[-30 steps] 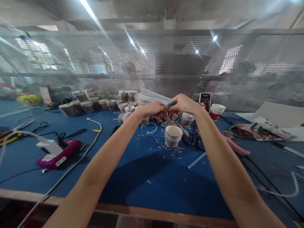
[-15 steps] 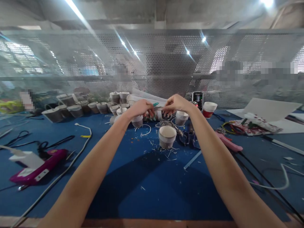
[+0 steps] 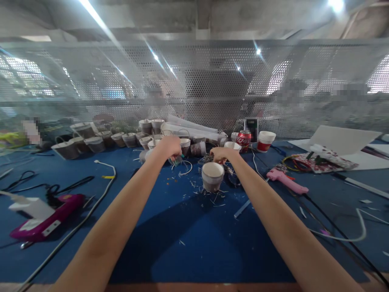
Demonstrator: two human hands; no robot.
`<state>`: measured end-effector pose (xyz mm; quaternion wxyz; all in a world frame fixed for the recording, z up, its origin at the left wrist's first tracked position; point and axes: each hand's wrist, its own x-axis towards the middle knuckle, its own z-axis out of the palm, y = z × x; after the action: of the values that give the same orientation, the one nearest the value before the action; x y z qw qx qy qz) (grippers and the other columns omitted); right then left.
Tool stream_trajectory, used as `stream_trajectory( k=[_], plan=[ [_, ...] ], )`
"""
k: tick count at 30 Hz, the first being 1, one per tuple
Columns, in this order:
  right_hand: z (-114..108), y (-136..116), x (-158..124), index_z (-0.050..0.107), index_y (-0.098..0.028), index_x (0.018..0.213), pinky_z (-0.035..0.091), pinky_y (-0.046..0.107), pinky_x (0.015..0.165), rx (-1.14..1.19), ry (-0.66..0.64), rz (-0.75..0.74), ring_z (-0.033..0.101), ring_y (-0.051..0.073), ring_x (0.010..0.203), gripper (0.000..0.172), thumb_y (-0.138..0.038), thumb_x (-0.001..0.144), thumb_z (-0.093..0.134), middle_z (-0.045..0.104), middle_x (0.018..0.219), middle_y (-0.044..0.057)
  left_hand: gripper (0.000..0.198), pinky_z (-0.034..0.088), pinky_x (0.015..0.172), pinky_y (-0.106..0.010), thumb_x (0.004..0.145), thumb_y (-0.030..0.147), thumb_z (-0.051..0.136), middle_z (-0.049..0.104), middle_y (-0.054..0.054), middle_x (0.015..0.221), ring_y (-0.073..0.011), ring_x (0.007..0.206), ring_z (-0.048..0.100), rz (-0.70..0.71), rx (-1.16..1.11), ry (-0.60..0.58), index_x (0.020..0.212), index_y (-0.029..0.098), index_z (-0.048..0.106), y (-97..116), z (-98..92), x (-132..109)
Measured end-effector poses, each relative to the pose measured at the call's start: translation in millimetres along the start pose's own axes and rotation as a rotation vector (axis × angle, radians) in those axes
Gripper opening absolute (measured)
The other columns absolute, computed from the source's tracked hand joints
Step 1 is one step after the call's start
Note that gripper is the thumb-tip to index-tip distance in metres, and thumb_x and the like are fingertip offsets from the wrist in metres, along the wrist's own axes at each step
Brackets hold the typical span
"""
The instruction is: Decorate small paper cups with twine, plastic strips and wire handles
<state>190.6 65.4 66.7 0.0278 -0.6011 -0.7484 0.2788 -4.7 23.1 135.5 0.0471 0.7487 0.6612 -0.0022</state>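
My left hand [image 3: 171,148] is closed low over the table, beside the small cups. A bit of teal shows at its fingertips, too small to name. My right hand [image 3: 223,154] reaches down behind the nearest cup, fingers bent at a tangle of twine [image 3: 204,159]; what they grip, if anything, is hidden. The nearest cup [image 3: 212,177], grey-brown with a pale rim, stands upright between my forearms, with cut fibre scraps around its base. Another cup [image 3: 198,149] lies on its side between my hands.
Several handled cups [image 3: 96,144] line the back left. White rolled sheets [image 3: 191,129] lie behind my hands. A red drink can [image 3: 243,140], stacked paper cups [image 3: 266,141] and a pink glue gun [image 3: 287,181] are to the right. A purple power strip [image 3: 47,217] sits at left.
My hands, close together above the cups before, have moved apart and down: the left toward the left, the right to the twine. The can and the cup on its side now show more fully.
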Motion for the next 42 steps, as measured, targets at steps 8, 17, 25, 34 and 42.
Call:
stream_trajectory(
  k=[8,17,25,34,42],
  plan=[
    [-18.1,1.5,-6.7,0.059,-0.013,0.101,0.044,0.02,0.042,0.021,0.137,-0.069,0.061,0.015,0.051,0.038,-0.011,0.063,0.062,0.064,0.061,0.004,0.019,0.041,0.066,-0.028,0.062,0.029,0.064,0.066,-0.011,0.076,-0.0266,0.08,0.059,0.067,0.014,0.315,0.075,0.016,0.069,-1.1,-6.2,-3.1],
    [-51.9,-4.6,-42.8,0.059,-0.015,0.09,0.047,0.019,0.043,0.312,0.36,-0.245,0.062,0.014,0.053,0.025,-0.008,0.066,0.06,0.066,0.071,0.003,0.047,0.043,0.067,-0.025,0.068,0.043,0.061,0.063,-0.011,0.102,-0.0209,0.084,0.058,0.326,-0.436,0.211,0.104,0.013,0.06,12.8,2.5,0.6],
    [-49.8,-34.3,-58.5,0.057,-0.021,0.104,0.056,0.026,0.059,0.574,0.316,-0.591,0.063,0.012,0.067,0.038,-0.003,0.07,0.051,0.062,0.095,0.003,0.046,0.048,0.062,-0.023,0.073,0.031,0.063,0.061,-0.008,0.098,-0.012,0.075,0.06,0.37,-1.119,0.147,0.114,0.02,0.045,20.6,16.3,10.3],
    [-39.9,-42.8,-63.0,0.048,-0.019,0.11,0.056,0.03,0.068,0.658,0.23,-0.649,0.06,0.018,0.087,0.051,-0.027,0.066,0.07,0.057,0.106,0.008,0.018,0.047,0.056,-0.023,0.072,0.023,0.062,0.059,-0.001,0.064,-0.0085,0.054,0.053,0.292,-1.14,0.238,0.084,0.012,0.056,19.5,15.1,20.0],
    [-34.3,-44.5,-36.0,0.051,-0.018,0.095,0.053,0.025,0.066,0.854,0.521,-0.498,0.06,0.011,0.073,0.023,-0.034,0.079,0.057,0.06,0.095,0.004,0.031,0.037,0.049,-0.021,0.061,0.017,0.067,0.06,0.001,0.058,-0.0086,0.049,0.049,0.425,-0.704,0.16,0.091,0.012,0.065,13.7,14.1,12.8]
  ],
)
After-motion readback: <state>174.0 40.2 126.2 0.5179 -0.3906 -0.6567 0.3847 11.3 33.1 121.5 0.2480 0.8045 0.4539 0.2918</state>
